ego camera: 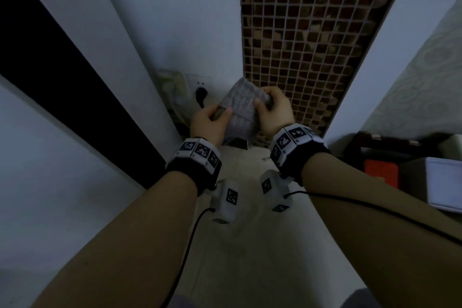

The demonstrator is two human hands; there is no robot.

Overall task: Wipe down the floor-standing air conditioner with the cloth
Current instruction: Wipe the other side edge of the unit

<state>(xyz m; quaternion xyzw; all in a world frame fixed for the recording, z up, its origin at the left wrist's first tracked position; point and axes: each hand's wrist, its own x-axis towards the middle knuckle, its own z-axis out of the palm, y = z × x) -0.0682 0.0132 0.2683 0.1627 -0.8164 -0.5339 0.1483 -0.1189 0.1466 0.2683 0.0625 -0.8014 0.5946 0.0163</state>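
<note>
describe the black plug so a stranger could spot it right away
Find the brown mosaic tile strip on the back wall; the plain white wall lies left of it. Low down there, just left of the grey cloth, a white socket holds the plug: the only round black thing against the white.

Left hand [208, 121] and right hand [273, 111] hold grey cloth [240, 105] together.

The picture was dim and a bit blue, like a room with little light on. The white wall [175, 20] looked grey. Straight edges leaned and bent near the sides. The cloth [241, 105] looked soft and a little blurry. Shadows were faint.
</note>
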